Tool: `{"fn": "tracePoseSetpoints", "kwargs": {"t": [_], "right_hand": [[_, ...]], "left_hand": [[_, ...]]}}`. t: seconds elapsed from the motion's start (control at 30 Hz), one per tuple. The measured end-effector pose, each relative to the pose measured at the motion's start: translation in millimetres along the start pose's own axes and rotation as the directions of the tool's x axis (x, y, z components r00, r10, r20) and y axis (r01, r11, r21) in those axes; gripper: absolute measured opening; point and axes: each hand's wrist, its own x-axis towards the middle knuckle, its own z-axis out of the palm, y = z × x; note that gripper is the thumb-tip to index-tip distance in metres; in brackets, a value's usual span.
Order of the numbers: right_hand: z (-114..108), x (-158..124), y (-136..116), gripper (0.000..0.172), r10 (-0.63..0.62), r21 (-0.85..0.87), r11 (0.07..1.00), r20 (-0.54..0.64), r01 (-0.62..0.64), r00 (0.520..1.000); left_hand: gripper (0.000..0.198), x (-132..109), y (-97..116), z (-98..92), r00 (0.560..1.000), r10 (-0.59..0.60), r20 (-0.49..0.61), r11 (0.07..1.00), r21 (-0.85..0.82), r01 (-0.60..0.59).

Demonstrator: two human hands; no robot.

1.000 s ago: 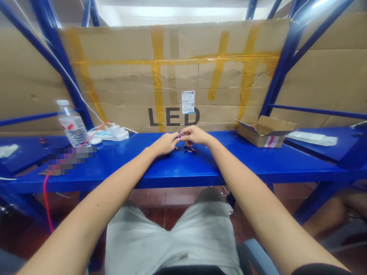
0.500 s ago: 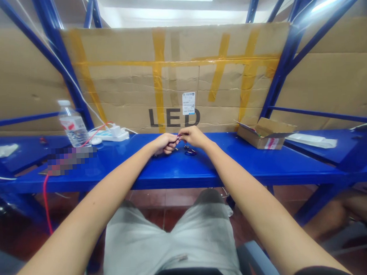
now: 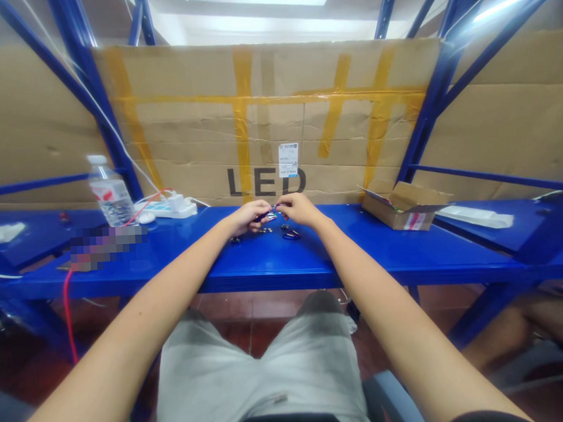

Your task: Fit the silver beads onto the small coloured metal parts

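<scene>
water bottle (image 3: 109, 192): stands upright near the back edge of the blue worktop (image 3: 274, 261), toward its left end.
power strip (image 3: 169, 207): lies just right of the bottle against the back edge, a red wire trailing off toward the front-left corner.
left hand (image 3: 247, 217): fingers curled and pinched on one end of a small clip-like part (image 3: 268, 215) at mid-worktop, close to the back edge.
small part: held between both hands just above the surface; too small and blurred to name exactly.
right hand (image 3: 299, 209): fingertips pinched on the other end of the same part, meeting the left hand.
loose pieces (image 3: 288, 232): several tiny dark bits lie on the worktop just below and beside the hands, one more to the left.
cardboard box (image 3: 402, 204): open, near the back edge toward the right end, well apart from the hands.
doing it well: judged from the grip, steady wrists low over the worktop and a light, even pinch from both sides should keep the part from slipping among the loose pieces.
</scene>
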Motion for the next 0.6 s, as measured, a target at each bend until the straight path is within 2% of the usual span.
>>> {"fn": "tracePoseSetpoints", "kwargs": {"t": [0.17,0.27,0.33,0.43,0.5,0.6], "right_hand": [[-2.3,-0.9,0.4,0.016,0.059,-0.032,0.998,0.027,-0.058,0.998],[-2.9,-1.4,-0.3,0.015,0.077,-0.039,0.996,0.039,-0.075,0.996],[-3.2,-1.7,-1.1,0.016,0.076,-0.043,0.996,0.040,-0.074,0.996],[-3.4,-2.4,-2.2,0.017,0.077,-0.047,0.996,0.044,-0.075,0.996],[-3.5,-2.6,-2.6,0.017,0.082,-0.051,0.996,0.048,-0.079,0.996],[-3.5,-2.7,-2.5,0.016,0.081,-0.061,0.995,0.051,-0.077,0.995]], "left_hand": [[0.012,5.7,-7.1,-13.6,0.961,0.098,-0.259,0.967,0.254,-0.030],[0.012,7.9,-15.5,-25.7,0.916,0.217,-0.337,0.866,0.499,-0.022],[0.015,7.3,-20.9,-32.7,0.911,0.281,-0.301,0.739,0.673,-0.006],[0.015,5.4,-25.6,-38.6,0.943,0.291,-0.165,0.502,0.865,-0.004],[0.017,5.9,-25.9,-39.5,0.960,0.276,-0.038,0.329,0.943,-0.058],[0.023,10.6,-23.4,-38.8,0.957,0.266,0.117,0.111,0.982,-0.151]]}}
